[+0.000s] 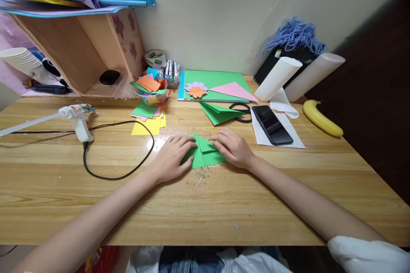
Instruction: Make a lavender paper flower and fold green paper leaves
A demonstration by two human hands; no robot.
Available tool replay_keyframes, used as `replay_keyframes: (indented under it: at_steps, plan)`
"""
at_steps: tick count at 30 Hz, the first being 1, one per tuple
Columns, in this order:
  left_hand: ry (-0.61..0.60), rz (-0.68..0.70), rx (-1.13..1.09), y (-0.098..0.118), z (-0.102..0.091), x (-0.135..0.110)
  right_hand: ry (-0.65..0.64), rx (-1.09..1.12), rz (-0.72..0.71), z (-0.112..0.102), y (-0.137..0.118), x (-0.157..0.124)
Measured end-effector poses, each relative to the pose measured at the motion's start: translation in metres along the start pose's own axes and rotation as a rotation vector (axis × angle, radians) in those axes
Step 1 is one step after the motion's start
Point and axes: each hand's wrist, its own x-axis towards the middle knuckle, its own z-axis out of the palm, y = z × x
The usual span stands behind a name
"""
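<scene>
A folded sheet of green paper (207, 160) lies on the table in front of me, with a creased triangular flap near its middle. My left hand (173, 158) rests on its left part, fingers spread and the thumb apart from them. At the right side, my right hand (233, 147) is closed with its fingertips at the edge of the flap; the fingers partly hide that edge. Just beyond sits another folded green paper piece (219, 114), overlapping scissors (245, 116) with black handles. Small paper scraps (200, 179) are scattered around the sheet.
Left are a glue gun (77, 121) and its looping black cable (120, 178). A tub of paper pieces (152, 99), a paper flower (196, 89) and a pink triangle (235, 90) stand or lie behind. On the right are a phone (272, 126) and a banana (322, 118).
</scene>
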Motion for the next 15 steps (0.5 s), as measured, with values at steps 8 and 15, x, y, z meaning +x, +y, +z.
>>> replay_keyframes:
  at_steps: [8,15]
  plan:
    - [0.248,-0.314,0.043,-0.013,0.008,0.0,-0.215,-0.03,-0.018,0.0,-0.004,0.006]
    - [0.269,-0.337,-0.076,-0.02,0.012,0.001,-0.22,-0.008,-0.03,0.001,-0.004,0.005]
